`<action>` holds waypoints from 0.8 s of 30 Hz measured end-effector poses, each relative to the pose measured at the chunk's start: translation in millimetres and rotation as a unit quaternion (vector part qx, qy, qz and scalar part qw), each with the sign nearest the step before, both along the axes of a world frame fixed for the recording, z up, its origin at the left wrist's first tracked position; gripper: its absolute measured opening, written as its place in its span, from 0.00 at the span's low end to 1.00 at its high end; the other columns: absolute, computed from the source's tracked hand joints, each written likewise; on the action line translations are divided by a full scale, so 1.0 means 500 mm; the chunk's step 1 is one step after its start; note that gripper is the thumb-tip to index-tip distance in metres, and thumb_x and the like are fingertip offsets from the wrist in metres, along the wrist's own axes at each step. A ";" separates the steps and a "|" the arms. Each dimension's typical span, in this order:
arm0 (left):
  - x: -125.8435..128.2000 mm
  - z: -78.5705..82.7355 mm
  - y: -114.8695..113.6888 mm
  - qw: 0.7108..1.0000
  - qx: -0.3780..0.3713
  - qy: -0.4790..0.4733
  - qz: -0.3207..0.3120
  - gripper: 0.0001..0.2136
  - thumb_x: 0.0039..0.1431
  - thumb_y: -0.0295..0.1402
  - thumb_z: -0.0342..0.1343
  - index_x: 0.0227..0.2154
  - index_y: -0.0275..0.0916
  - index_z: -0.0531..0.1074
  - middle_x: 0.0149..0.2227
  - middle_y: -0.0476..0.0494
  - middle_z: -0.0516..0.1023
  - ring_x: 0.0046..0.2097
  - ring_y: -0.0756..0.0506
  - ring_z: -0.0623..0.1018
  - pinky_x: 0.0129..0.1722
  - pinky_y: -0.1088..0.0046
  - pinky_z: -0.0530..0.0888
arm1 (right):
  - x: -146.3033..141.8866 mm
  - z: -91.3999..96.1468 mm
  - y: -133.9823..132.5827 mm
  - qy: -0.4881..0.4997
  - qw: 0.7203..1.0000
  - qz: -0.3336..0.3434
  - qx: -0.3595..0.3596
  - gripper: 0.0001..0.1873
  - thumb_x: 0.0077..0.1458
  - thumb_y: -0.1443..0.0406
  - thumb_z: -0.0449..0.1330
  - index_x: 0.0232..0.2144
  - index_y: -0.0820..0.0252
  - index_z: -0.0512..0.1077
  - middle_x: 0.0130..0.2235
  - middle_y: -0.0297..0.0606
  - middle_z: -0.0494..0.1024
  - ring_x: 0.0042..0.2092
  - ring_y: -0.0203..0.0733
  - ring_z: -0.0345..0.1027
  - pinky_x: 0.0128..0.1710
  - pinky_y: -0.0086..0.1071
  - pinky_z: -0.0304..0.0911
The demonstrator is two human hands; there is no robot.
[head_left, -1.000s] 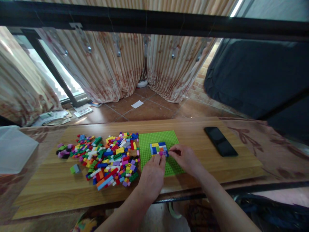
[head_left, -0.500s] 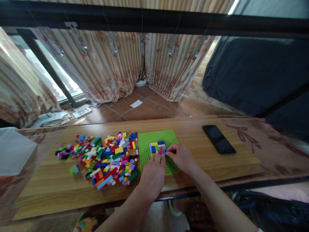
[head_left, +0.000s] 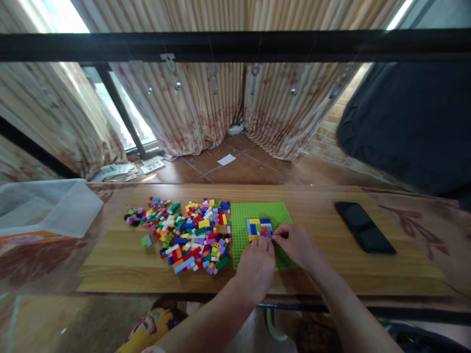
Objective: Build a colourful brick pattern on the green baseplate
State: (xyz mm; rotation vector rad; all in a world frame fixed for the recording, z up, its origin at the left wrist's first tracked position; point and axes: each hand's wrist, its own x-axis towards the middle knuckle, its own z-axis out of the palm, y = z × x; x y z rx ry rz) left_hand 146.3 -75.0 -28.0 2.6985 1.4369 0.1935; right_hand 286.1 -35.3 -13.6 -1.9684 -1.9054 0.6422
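A green baseplate (head_left: 257, 213) lies on the wooden board (head_left: 110, 264), bearing a small patch of coloured bricks (head_left: 259, 228). My left hand (head_left: 255, 267) rests on the plate's near edge, fingers curled, its fingertips at the patch's near side. My right hand (head_left: 296, 242) pinches at the patch's right corner; whatever sits between its fingers is too small to name. A heap of loose coloured bricks (head_left: 187, 235) lies just left of the plate.
A black phone (head_left: 364, 234) lies on the board to the right. A translucent plastic box (head_left: 44, 206) stands at the far left. One stray green-grey brick (head_left: 146, 240) sits apart from the heap. Curtains and a tiled floor lie beyond.
My head has turned, so the whole scene sits further right and the box shows more. Both hands stay at the brick patch.
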 end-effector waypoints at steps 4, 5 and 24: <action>-0.005 0.005 0.001 0.999 -0.022 -0.028 0.008 0.15 0.59 0.22 0.45 0.48 0.26 0.66 0.42 0.35 0.72 0.43 0.42 0.74 0.40 0.65 0.76 | 0.011 -0.006 0.003 0.018 1.000 0.009 0.020 0.07 0.47 0.63 0.59 0.24 0.57 0.77 0.26 0.35 0.80 0.30 0.41 0.72 0.30 0.31 0.60; -0.008 0.008 0.002 0.999 -0.028 -0.039 0.012 0.15 0.59 0.22 0.45 0.49 0.26 0.65 0.43 0.35 0.72 0.43 0.42 0.73 0.41 0.65 0.76 | 0.011 -0.005 0.003 0.024 0.999 0.003 0.027 0.08 0.47 0.62 0.59 0.24 0.57 0.77 0.25 0.35 0.80 0.29 0.41 0.72 0.30 0.32 0.60; -0.277 0.081 0.155 0.738 0.000 -0.582 0.342 0.09 0.52 0.31 0.54 0.33 0.33 0.77 0.26 0.48 0.77 0.27 0.52 0.73 0.29 0.78 0.69 | -0.151 0.000 -0.006 0.083 0.976 0.153 0.132 0.12 0.56 0.66 0.52 0.36 0.58 0.75 0.38 0.39 0.78 0.39 0.41 0.71 0.41 0.35 0.63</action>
